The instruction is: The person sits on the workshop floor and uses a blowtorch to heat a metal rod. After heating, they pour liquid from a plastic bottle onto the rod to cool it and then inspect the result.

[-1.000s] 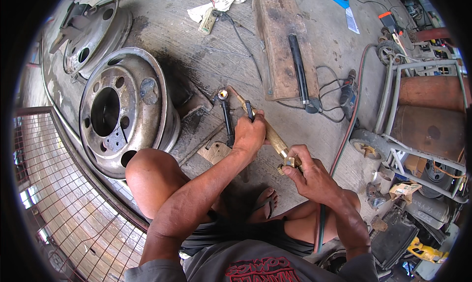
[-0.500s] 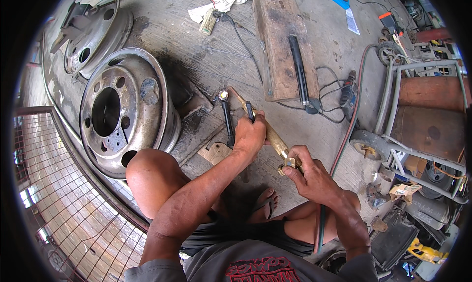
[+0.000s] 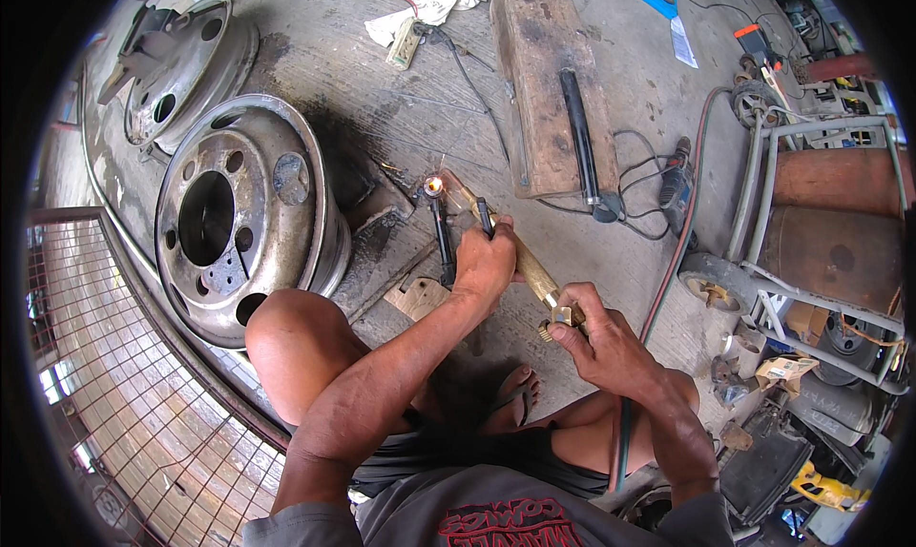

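My left hand (image 3: pixel 485 261) is closed around the middle of a brass gas torch (image 3: pixel 536 278). A short black rod-like piece (image 3: pixel 485 215) sticks out beside its fingers; what it belongs to I cannot tell. At the torch's valve end, my right hand (image 3: pixel 603 342) grips with thumb and fingers by the knob. The copper-coloured nozzle points at the round end of a black rod with a ring-shaped head (image 3: pixel 442 234). That head glows bright orange-white, with small sparks around it. The rod's lower end lies by a flat tan piece (image 3: pixel 420 297) on the floor.
A large steel wheel rim (image 3: pixel 277 204) stands at left, with another rim (image 3: pixel 181 89) behind. Ahead lies a wooden block (image 3: pixel 539 89) bearing a black tube (image 3: pixel 579 137). Hoses (image 3: pixel 692 204), a power tool (image 3: pixel 677 180) and a metal cart (image 3: pixel 763 185) are at right; wire mesh (image 3: pixel 124 375) is at left.
The rod's round head glows brighter and more orange, and sparks now fly from it. Both hands and the torch stay nearly in place.
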Tool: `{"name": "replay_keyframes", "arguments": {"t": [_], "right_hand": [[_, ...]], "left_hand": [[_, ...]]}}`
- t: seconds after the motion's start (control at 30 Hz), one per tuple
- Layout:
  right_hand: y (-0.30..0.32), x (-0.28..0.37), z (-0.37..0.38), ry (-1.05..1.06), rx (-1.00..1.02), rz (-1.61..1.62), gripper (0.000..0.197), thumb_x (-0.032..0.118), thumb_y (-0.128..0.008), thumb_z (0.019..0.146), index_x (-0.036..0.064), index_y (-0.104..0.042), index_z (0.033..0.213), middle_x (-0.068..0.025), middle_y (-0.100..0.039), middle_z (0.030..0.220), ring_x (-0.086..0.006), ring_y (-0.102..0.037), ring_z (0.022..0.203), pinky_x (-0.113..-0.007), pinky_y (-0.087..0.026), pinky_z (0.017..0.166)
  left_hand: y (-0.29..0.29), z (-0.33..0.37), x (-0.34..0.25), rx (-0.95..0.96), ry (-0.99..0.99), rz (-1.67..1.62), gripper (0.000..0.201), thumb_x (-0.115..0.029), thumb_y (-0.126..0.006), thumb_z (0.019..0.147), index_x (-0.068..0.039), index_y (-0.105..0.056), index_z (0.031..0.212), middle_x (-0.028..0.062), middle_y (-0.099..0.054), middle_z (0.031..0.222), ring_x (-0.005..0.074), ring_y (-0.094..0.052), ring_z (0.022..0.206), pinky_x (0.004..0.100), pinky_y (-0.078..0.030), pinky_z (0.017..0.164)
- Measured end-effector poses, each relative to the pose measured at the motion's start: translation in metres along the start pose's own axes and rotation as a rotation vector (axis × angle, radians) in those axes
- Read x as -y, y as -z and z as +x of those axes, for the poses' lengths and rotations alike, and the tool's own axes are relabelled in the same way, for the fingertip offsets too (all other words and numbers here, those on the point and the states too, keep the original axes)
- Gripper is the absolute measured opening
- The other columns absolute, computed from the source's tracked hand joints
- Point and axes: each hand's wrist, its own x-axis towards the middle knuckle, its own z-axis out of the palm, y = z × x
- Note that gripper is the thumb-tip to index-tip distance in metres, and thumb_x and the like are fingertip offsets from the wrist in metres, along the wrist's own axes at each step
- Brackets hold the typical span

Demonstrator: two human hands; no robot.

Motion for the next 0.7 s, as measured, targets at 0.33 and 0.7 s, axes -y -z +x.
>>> {"name": "replay_keyframes", "arguments": {"t": [0.33, 0.7], "right_hand": [[0.0005, 0.0013, 0.0008, -0.002, 0.004, -0.007, 0.040, 0.021, -0.063, 0.103, 0.0062, -0.039, 0.132, -0.0258, -0.068, 0.095, -0.0488, -0.070, 0.086, -0.053, -0.051, 0.073], [-0.0002, 0.0009, 0.0010, -0.002, 0.000, 0.009, 0.038, 0.021, -0.063, 0.104, 0.0072, -0.039, 0.131, -0.0236, -0.066, 0.087, -0.0464, -0.069, 0.080, -0.051, -0.050, 0.071]], "left_hand": [[0.0009, 0.0034, 0.0040, 0.007, -0.005, 0.010, 0.041, -0.036, -0.055, 0.106, 0.005, -0.061, 0.108, 0.0106, -0.061, 0.093, 0.0213, -0.067, 0.082, 0.0386, -0.064, 0.067], [0.0009, 0.0050, 0.0058, -0.002, -0.009, 0.004, 0.041, -0.036, -0.054, 0.106, 0.005, -0.061, 0.105, 0.0113, -0.063, 0.092, 0.0214, -0.068, 0.080, 0.0395, -0.065, 0.065]]}}
